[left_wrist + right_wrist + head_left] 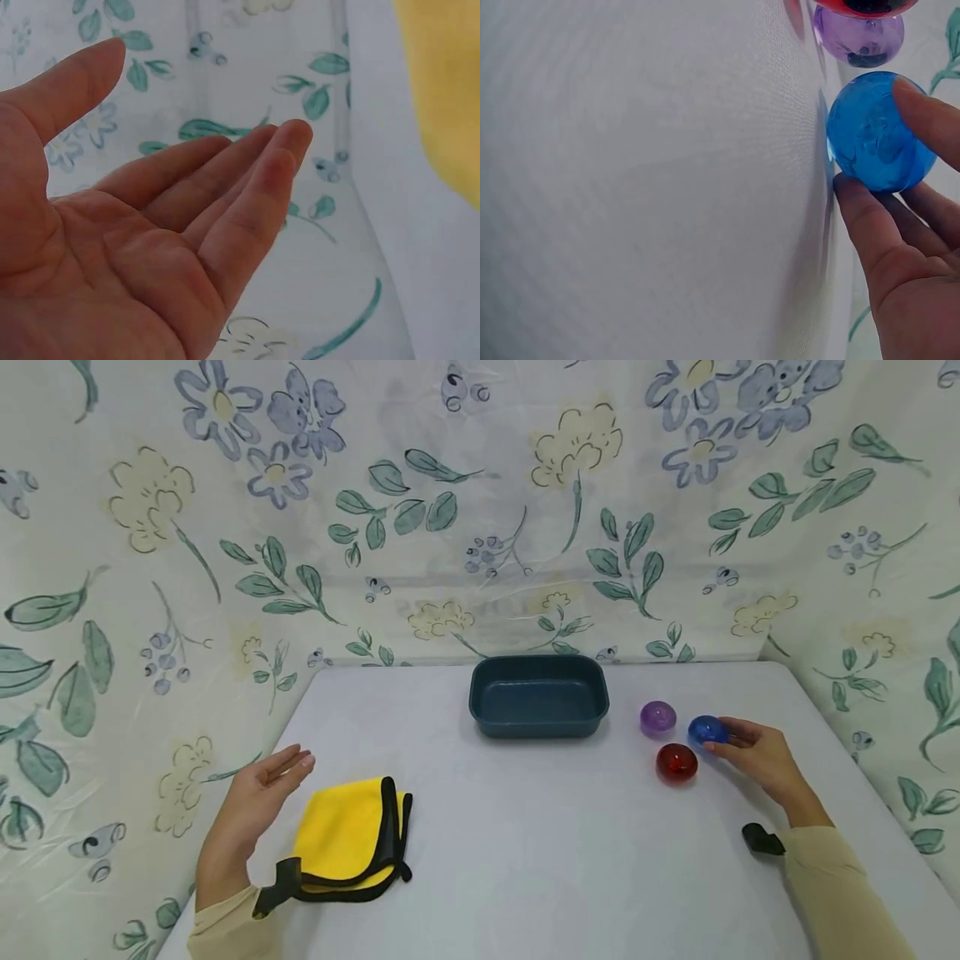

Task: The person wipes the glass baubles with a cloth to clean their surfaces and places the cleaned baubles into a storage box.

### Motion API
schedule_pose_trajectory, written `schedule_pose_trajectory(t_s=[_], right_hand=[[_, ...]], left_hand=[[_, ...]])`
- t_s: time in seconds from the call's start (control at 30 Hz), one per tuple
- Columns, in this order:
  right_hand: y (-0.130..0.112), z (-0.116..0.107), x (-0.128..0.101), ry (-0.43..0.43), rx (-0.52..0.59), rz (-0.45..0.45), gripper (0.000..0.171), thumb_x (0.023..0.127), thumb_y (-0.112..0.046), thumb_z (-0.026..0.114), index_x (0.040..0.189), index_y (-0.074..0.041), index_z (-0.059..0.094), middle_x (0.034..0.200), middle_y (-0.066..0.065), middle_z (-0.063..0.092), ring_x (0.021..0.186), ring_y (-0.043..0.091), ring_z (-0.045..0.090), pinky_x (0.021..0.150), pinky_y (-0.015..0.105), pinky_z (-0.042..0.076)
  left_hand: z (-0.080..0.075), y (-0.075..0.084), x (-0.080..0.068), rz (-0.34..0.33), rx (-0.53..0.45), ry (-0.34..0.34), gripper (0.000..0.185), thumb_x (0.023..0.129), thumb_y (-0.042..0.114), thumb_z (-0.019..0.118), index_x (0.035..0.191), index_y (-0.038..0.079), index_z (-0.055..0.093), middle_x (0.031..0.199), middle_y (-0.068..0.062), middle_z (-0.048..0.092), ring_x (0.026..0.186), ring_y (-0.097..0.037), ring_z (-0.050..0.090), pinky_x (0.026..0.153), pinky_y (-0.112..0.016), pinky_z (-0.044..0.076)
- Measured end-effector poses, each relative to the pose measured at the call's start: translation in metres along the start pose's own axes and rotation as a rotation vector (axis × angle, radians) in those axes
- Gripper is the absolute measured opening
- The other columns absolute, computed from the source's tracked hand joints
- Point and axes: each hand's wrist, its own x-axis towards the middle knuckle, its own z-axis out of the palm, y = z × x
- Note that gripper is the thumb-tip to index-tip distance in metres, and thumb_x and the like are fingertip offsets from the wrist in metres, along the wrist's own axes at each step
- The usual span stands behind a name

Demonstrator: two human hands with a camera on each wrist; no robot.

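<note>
My right hand (763,758) holds a clear blue ball (708,732) between thumb and fingers, at the right of the white table. In the right wrist view the thumb lies on one side of the blue ball (881,133) and the fingers on the other, close to the tabletop. A purple ball (657,718) and a red ball (677,764) sit just left of it. My left hand (258,793) is raised beside a folded yellow cloth (341,827) with black edging. Its fingers are loosely extended and nothing is in the palm, as the left wrist view shows.
A dark teal rectangular tray (538,727) stands at the back middle of the white table (525,843). Flower-printed curtain (487,527) hangs behind the table and along both sides. Black straps (762,840) show at both wrists.
</note>
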Motion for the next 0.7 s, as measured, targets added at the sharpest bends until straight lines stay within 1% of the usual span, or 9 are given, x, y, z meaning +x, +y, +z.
schedule_pose_trajectory(t_s=[0.07, 0.13, 0.2, 0.3, 0.37, 0.43, 0.47, 0.6, 0.7], right_hand=[[0.0, 0.0, 0.0, 0.001, 0.002, 0.0, 0.084, 0.096, -0.044, 0.071, 0.155, 0.006, 0.037, 0.157, 0.037, 0.039, 0.141, 0.054, 0.045, 0.109, 0.051, 0.042], [0.001, -0.001, 0.0, 0.003, 0.004, -0.006, 0.085, 0.096, -0.043, 0.072, 0.155, 0.006, 0.037, 0.156, 0.037, 0.04, 0.141, 0.054, 0.045, 0.108, 0.049, 0.044], [0.002, -0.001, 0.001, -0.001, 0.009, -0.013, 0.084, 0.096, -0.043, 0.072, 0.155, 0.007, 0.037, 0.156, 0.037, 0.04, 0.141, 0.054, 0.045, 0.108, 0.047, 0.044], [0.004, -0.001, 0.002, 0.0, 0.018, -0.022, 0.083, 0.096, -0.042, 0.072, 0.154, 0.007, 0.038, 0.156, 0.037, 0.041, 0.141, 0.053, 0.046, 0.105, 0.04, 0.049], [0.005, 0.0, 0.002, 0.002, 0.022, -0.023, 0.083, 0.096, -0.041, 0.073, 0.154, 0.007, 0.038, 0.155, 0.036, 0.042, 0.141, 0.053, 0.046, 0.104, 0.035, 0.051], [0.005, 0.0, 0.002, 0.005, 0.026, -0.024, 0.082, 0.096, -0.041, 0.073, 0.154, 0.007, 0.039, 0.155, 0.036, 0.042, 0.14, 0.052, 0.047, 0.103, 0.032, 0.052], [0.006, 0.0, 0.002, 0.005, 0.027, -0.024, 0.082, 0.096, -0.04, 0.073, 0.154, 0.007, 0.038, 0.155, 0.036, 0.042, 0.14, 0.052, 0.047, 0.103, 0.033, 0.051], [0.006, 0.001, 0.002, 0.008, 0.026, -0.021, 0.084, 0.096, -0.041, 0.072, 0.155, 0.006, 0.036, 0.156, 0.036, 0.041, 0.141, 0.052, 0.046, 0.107, 0.043, 0.046], [0.004, 0.002, 0.002, 0.009, 0.032, -0.013, 0.086, 0.096, -0.041, 0.072, 0.157, 0.006, 0.034, 0.157, 0.035, 0.04, 0.141, 0.052, 0.046, 0.109, 0.047, 0.044]], left_hand=[[-0.003, -0.013, 0.003, -0.049, 0.012, -0.029, 0.084, 0.107, 0.052, 0.046, 0.164, 0.0, 0.014, 0.165, -0.027, 0.031, 0.15, -0.049, 0.036, 0.122, -0.064, 0.032], [-0.003, -0.026, 0.006, -0.099, 0.055, -0.053, 0.089, 0.105, 0.055, 0.047, 0.162, -0.004, 0.014, 0.164, -0.03, 0.031, 0.148, -0.051, 0.036, 0.121, -0.065, 0.033], [0.0, -0.038, 0.009, -0.157, 0.105, -0.057, 0.096, 0.102, 0.059, 0.051, 0.161, -0.008, 0.014, 0.162, -0.034, 0.032, 0.146, -0.054, 0.035, 0.12, -0.067, 0.032], [0.006, -0.051, 0.012, -0.25, 0.166, -0.052, 0.103, 0.098, 0.061, 0.058, 0.158, -0.012, 0.018, 0.155, -0.039, 0.035, 0.14, -0.056, 0.037, 0.118, -0.069, 0.034], [0.011, -0.054, 0.013, -0.286, 0.193, -0.046, 0.101, 0.097, 0.058, 0.061, 0.156, -0.015, 0.021, 0.151, -0.041, 0.037, 0.135, -0.055, 0.04, 0.116, -0.068, 0.037], [0.013, -0.055, 0.013, -0.305, 0.222, -0.058, 0.098, 0.097, 0.055, 0.062, 0.153, -0.016, 0.025, 0.148, -0.042, 0.038, 0.131, -0.056, 0.043, 0.114, -0.068, 0.04], [0.015, -0.056, 0.013, -0.31, 0.232, -0.065, 0.097, 0.097, 0.053, 0.063, 0.153, -0.017, 0.026, 0.147, -0.042, 0.039, 0.13, -0.055, 0.044, 0.113, -0.068, 0.04], [0.018, -0.057, 0.014, -0.295, 0.27, -0.081, 0.091, 0.096, 0.049, 0.066, 0.148, -0.018, 0.035, 0.142, -0.042, 0.045, 0.122, -0.053, 0.051, 0.109, -0.067, 0.045], [0.021, -0.06, 0.014, -0.28, 0.266, -0.096, 0.088, 0.094, 0.047, 0.07, 0.144, -0.018, 0.04, 0.137, -0.042, 0.05, 0.113, -0.047, 0.057, 0.103, -0.061, 0.051]])
